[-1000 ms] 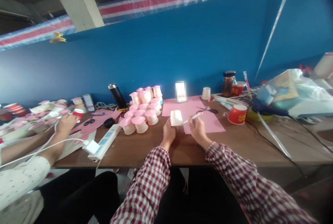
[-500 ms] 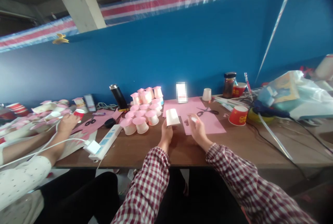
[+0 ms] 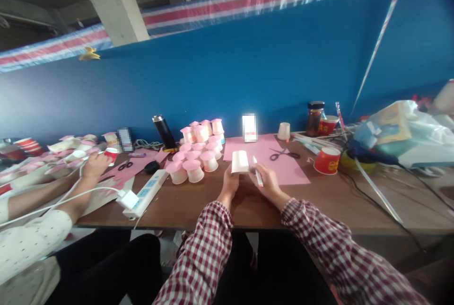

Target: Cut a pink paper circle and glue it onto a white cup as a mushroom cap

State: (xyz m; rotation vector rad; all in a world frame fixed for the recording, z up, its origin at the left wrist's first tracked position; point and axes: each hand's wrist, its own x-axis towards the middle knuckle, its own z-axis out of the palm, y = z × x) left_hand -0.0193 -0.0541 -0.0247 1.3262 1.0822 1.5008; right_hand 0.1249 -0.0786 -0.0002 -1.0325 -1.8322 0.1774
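My left hand (image 3: 230, 185) grips a white cup (image 3: 240, 161) above the table (image 3: 319, 196) edge, before the pink sheet (image 3: 283, 165). My right hand (image 3: 268, 183) is closed around a pen (image 3: 257, 177) just beside it.

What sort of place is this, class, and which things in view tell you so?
Probably a shared craft workbench in a workshop: rows of pink-topped paper cups, scissors on pink paper, and a co-worker's hand among more cups on the long table.
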